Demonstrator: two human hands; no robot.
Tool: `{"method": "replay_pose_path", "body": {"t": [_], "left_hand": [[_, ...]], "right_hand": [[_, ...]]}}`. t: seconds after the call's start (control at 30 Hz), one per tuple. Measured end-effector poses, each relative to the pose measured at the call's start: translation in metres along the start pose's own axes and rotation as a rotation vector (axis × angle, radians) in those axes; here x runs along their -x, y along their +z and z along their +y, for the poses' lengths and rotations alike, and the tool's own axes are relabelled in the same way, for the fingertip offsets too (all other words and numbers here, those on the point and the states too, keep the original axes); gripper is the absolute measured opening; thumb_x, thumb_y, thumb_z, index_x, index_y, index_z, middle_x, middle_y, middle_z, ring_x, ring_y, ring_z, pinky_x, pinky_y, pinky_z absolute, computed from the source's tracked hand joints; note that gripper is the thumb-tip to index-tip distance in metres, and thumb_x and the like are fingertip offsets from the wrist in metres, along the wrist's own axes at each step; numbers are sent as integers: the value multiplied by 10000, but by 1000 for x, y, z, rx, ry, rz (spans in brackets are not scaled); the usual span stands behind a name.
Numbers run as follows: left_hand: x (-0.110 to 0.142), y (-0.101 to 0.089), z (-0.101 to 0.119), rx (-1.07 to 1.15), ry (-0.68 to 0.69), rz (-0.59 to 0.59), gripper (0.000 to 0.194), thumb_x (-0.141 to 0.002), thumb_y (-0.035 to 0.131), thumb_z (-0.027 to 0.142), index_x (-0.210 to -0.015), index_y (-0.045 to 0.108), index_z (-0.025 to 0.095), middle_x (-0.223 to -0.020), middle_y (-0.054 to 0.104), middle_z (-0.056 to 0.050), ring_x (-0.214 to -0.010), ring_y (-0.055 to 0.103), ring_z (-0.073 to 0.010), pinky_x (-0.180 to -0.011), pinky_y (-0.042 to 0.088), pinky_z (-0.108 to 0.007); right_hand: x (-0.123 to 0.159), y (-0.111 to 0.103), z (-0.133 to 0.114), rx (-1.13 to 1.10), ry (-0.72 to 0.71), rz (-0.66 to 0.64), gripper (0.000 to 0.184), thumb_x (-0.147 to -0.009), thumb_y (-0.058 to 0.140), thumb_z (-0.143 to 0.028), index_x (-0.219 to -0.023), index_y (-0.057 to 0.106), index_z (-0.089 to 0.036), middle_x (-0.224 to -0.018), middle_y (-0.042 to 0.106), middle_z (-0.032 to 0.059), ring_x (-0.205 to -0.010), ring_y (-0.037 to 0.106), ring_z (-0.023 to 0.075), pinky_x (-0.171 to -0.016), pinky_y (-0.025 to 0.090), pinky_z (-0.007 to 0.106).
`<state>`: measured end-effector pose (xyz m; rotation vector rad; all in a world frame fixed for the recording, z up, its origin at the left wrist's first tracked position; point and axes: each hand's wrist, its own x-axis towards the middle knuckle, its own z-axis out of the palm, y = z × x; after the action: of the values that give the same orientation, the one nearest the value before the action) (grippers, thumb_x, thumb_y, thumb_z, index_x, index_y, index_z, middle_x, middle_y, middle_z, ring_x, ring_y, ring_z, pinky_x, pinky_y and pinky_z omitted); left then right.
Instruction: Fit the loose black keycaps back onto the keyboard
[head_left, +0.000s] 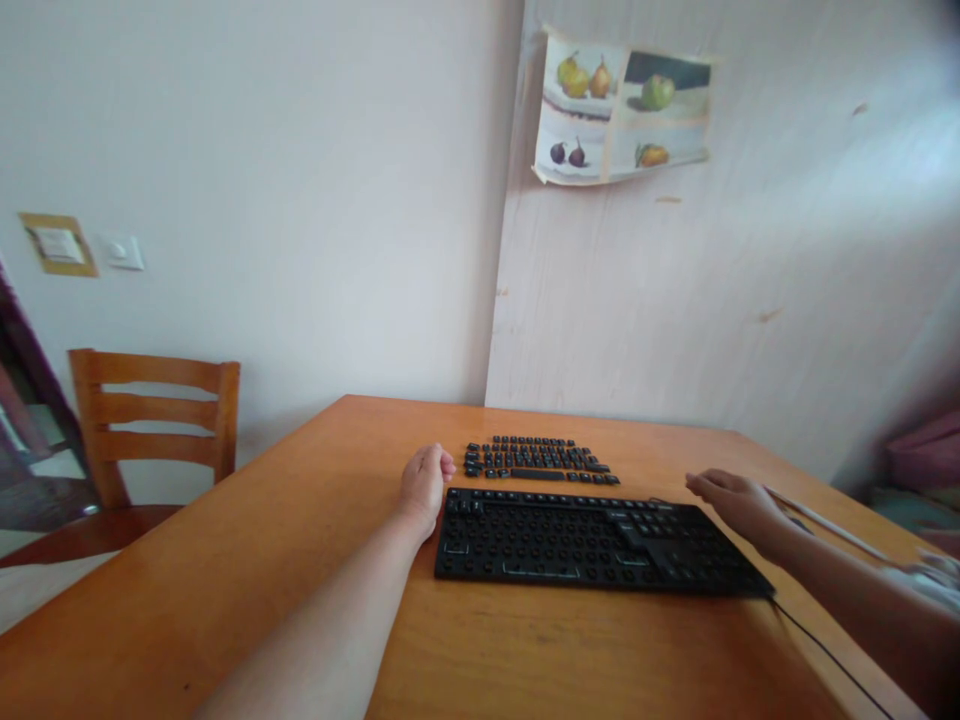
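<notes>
A black keyboard (540, 540) lies on the wooden table in front of me, most of its keycaps off and the bare key sockets showing. Some keys remain along its top row, at the upper left corner and on part of the right side. Behind it, loose black keycaps (536, 458) are laid out in rows. My left hand (426, 485) rests by the keyboard's left edge with its fingers curled in; no object shows in it. Over the keyboard's far right corner is my right hand (731, 497), fingers pressed together; anything between them is hidden.
The keyboard's cable (825, 650) runs off to the lower right. A long thin pale rod (832, 525) lies on the table (247, 590) beyond my right forearm. A wooden chair (157, 415) stands at the left. Fruit pictures (622, 110) hang on the wall behind.
</notes>
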<state>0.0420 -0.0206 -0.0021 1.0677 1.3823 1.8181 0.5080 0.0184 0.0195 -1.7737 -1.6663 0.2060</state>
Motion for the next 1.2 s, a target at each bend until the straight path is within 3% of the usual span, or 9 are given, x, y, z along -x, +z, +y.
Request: {"method": "replay_pose_path", "body": {"t": [0.13,0.4,0.63,0.93,1.2], "left_hand": [[1,0,2,-8,10,-30,294,-796,474,428,-636,538,190,-616,588,-20,-597,547,-146,-597,454,-267],[1,-2,1,-25,16,-64,319,-824,478,441,-630,529,192,-619,577,-13,-605,543,-148,-590,453,-263],[1,-1,0,-47,11,-61,342,-837,477,467,-654,543,186,-634,584,-20,-617,549,-155,-602,455,-268],[2,1,0,-63,0,-65,343,-842,480,479,-662,536,192,-638,587,-21,-618,552,-160,-608,458,-270],[2,1,-1,-86,-9,-75,360,-849,478,494,-663,542,192,-640,590,-20,-618,557,-162,-606,457,-271]], "right_hand": [[-7,13,-30,76,-82,-69,395,-798,479,-577,-695,626,-225,-667,645,23,-691,589,212,-619,411,315],[-19,68,-114,60,-445,-136,264,-829,508,-410,-714,634,-208,-771,661,43,-757,595,187,-682,421,287],[-47,116,-178,130,-550,-223,204,-811,550,-284,-814,728,-183,-909,720,79,-888,627,202,-795,453,295],[-74,170,-219,215,-573,-341,197,-776,654,-316,-907,777,-235,-1051,724,67,-1020,613,229,-918,451,340],[-82,192,-235,296,-551,-365,211,-768,680,-333,-950,777,-290,-1149,695,50,-1130,554,270,-990,405,417]]}}
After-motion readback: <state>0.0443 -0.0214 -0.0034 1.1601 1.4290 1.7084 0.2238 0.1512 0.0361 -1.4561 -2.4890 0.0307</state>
